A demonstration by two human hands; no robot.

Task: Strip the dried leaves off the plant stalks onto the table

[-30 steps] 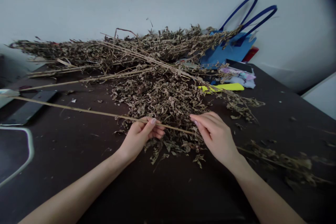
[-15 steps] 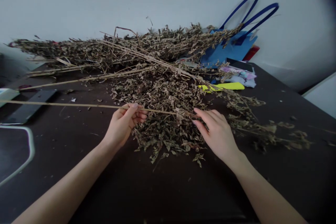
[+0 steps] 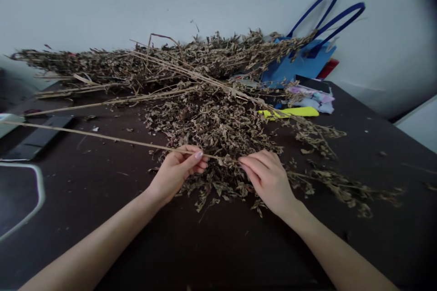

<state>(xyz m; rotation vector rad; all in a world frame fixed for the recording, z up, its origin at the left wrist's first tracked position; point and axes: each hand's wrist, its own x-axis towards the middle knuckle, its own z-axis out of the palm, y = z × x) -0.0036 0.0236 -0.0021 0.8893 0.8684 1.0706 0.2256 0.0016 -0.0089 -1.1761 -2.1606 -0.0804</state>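
Note:
A long dried plant stalk (image 3: 116, 138) runs from the left across the table, its leafy end reaching out to the right. Pinched between thumb and fingers, it passes through my left hand (image 3: 179, 168). My right hand (image 3: 268, 179) is closed on the same stalk a little farther along, at its dry leaves; the exact grip is partly hidden by the fingers. Beyond it the leafy tip (image 3: 344, 184) hangs over the table at right. Under and behind both hands lies a heap of loose dried leaves (image 3: 208, 122).
A large pile of dried stalks (image 3: 191, 61) lies along the wall. A blue bag (image 3: 297, 66), a phone (image 3: 312, 84) and a yellow strip (image 3: 290, 112) are at back right. A dark flat device (image 3: 41, 136) and a white-rimmed object (image 3: 41, 191) lie at left.
My left hand has slid right and slightly down along the stalk. My right hand has moved left and down, its fingers closing on the stalk. The hands are closer together.

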